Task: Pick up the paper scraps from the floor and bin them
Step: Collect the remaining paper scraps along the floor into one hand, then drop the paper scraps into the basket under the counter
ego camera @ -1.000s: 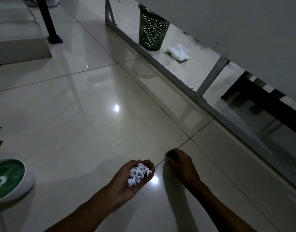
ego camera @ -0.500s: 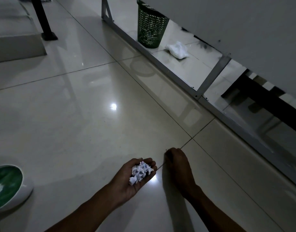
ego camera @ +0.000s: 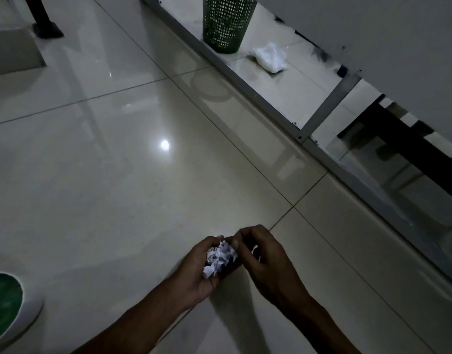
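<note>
Two bare forearms enter from the lower edge of the view. No sleeve, cuff or glove shows on either arm up to the frame edge. The left hand [ego camera: 197, 272] carries no ring, band or watch on its visible surfaces. The right hand [ego camera: 265, 261] likewise shows no ring, and the wrist behind it bears no watch or strap. One pale fingernail is discernible on a right fingertip [ego camera: 235, 243]. Lighting is dim; finer detail such as marks or scars cannot be made out. No other part of the person is in view.
</note>
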